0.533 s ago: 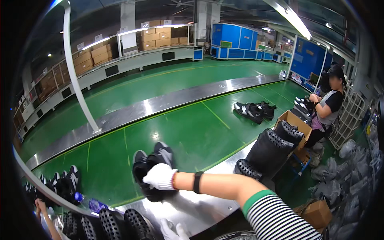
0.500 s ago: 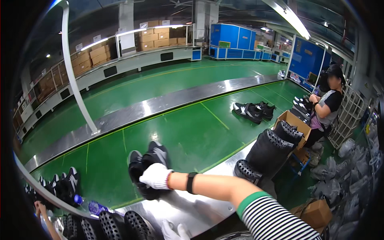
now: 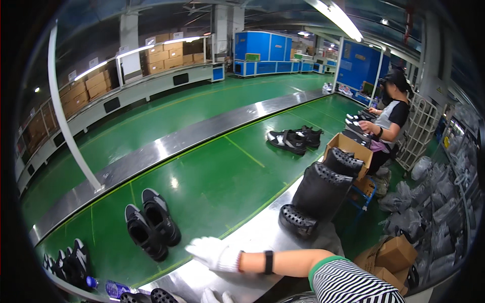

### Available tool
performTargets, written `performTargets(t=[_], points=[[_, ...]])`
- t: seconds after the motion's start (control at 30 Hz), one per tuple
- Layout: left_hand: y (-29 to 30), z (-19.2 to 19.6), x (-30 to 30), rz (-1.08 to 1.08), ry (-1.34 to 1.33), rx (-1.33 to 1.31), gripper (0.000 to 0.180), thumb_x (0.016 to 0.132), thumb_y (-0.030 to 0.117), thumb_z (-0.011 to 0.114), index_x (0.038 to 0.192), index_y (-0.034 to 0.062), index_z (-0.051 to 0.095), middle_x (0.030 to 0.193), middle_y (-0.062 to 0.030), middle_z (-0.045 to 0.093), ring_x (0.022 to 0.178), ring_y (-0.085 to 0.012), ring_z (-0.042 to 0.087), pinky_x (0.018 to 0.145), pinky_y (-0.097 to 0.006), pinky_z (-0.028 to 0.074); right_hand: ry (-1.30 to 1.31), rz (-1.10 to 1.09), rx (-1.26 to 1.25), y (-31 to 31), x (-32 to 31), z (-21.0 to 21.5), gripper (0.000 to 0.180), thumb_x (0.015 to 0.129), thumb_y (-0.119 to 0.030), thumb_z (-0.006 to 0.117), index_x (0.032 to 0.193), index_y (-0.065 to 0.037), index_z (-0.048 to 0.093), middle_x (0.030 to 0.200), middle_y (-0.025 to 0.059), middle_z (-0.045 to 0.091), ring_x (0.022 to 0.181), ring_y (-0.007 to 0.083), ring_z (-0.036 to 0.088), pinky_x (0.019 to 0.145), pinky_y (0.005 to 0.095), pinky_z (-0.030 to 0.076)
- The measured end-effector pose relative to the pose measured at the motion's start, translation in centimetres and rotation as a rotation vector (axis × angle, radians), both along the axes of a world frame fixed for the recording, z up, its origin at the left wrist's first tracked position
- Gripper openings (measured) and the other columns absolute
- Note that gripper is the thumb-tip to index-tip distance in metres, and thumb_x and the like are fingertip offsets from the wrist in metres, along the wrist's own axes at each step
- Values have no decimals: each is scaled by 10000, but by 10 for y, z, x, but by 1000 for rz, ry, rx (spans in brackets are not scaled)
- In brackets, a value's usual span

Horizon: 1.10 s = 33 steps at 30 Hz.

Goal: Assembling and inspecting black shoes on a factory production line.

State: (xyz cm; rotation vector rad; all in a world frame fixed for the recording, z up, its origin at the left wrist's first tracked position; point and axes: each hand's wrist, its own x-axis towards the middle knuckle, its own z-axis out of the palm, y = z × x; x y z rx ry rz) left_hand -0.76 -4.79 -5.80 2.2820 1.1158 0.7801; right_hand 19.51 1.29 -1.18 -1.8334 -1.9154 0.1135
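A pair of black and grey sneakers, the left shoe (image 3: 145,237) and the right shoe (image 3: 162,217), stands side by side on the green surface (image 3: 202,197). Just right of them and nearer me, my right hand (image 3: 214,254) in a white knit glove hovers over the steel edge. Its fingers are stretched out and hold nothing. My left hand (image 3: 216,297), also white-gloved, barely shows at the lower edge; its visible fingers are apart, and the rest is cut off.
Bulky black forms (image 3: 323,194) with hole-dotted ends stand on the steel ledge (image 3: 252,237), beside an open carton (image 3: 348,144). Another sneaker pair (image 3: 290,141) sits farther off. A co-worker (image 3: 391,118) handles shoes at right. Low left are more sneakers (image 3: 78,262) and a bottle (image 3: 115,289).
My right hand has let go of the sneaker pair and drawn back to the right and nearer me. The whole view has shifted, and the co-worker's hands have moved apart.
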Motion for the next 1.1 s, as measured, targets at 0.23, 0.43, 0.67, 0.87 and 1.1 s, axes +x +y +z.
performTargets(t=[0.23, 0.43, 0.67, 0.87, 1.1], points=[[-5, -22, 16, -201, 335, 288, 423, 988, 340, 572, 1261, 18, 604, 1276, -258, 598, 1200, -440, 543, 1005, -569, 432, -243, 32, 76, -149, 36, -104, 428, 968, -352, 554, 1277, -58, 584, 1320, 189, 564, 1192, 342, 582, 944, 468, 499], [-1, -88, 42, -376, 355, 395, 404, 1004, 351, 548, 1322, 105, 596, 1347, -241, 569, 1280, -455, 493, 1058, -594, 405, -154, -105, -50, -165, 33, -108, 423, 980, -377, 535, 1277, -84, 604, 1377, 145, 572, 1245, 314, 570, 976, 459, 491], [0, -65, 63, -228, 441, 128, 542, 1014, 439, 495, 1414, 76, 547, 1428, -243, 531, 1343, -443, 457, 1137, -555, 340, -32, -119, 32, -169, 36, -149, 402, 992, -364, 524, 1259, -81, 623, 1347, 166, 592, 1239, 329, 572, 999, 471, 480], [-16, -16, 77, -245, 420, -49, 579, 1006, 459, 488, 1430, 67, 538, 1482, -244, 482, 1384, -432, 421, 1169, -540, 298, 86, -167, 62, -185, 42, -165, 394, 994, -358, 519, 1248, -77, 629, 1325, 172, 604, 1229, 333, 577, 1004, 473, 477], [-10, -21, 93, -264, 302, 263, 539, 951, 362, 606, 1360, 14, 560, 1356, -243, 572, 1265, -423, 528, 1097, -525, 388, 169, -315, 105, -185, 62, -179, 386, 998, -351, 514, 1235, -73, 637, 1300, 178, 618, 1218, 338, 583, 1009, 474, 474]])
